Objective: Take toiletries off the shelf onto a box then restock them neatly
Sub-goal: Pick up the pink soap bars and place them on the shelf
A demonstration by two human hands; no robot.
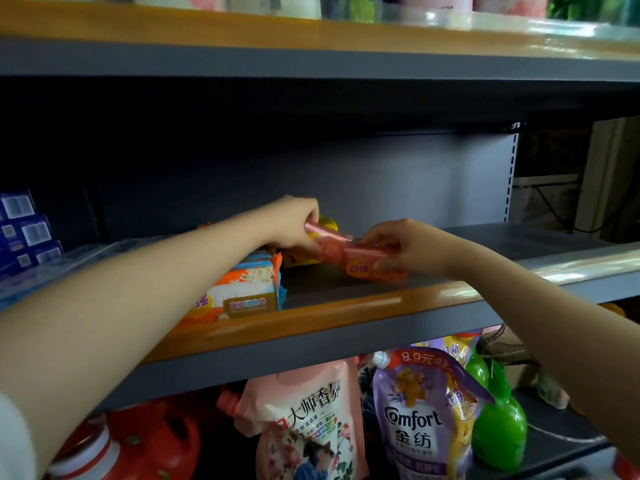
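Both hands are up on the shelf (311, 317) — the left hand (294, 223) pinches one pink soap pack (323, 233), the right hand (405, 251) grips another (367, 263) just at its four o'clock. Looks like restocking — next, square them side by side.

shelf edge (311, 317): orange-brown over grey | soap packs (367, 261): pink-orange | soap box (242, 289): orange, white and blue with white flowers | boxes (24, 230): blue with white barcode labels | pouch (304, 420): pink, floral | Comfort pouch (419, 417): purple and yellow | bottle (498, 427): bright green | jug (152, 441): red
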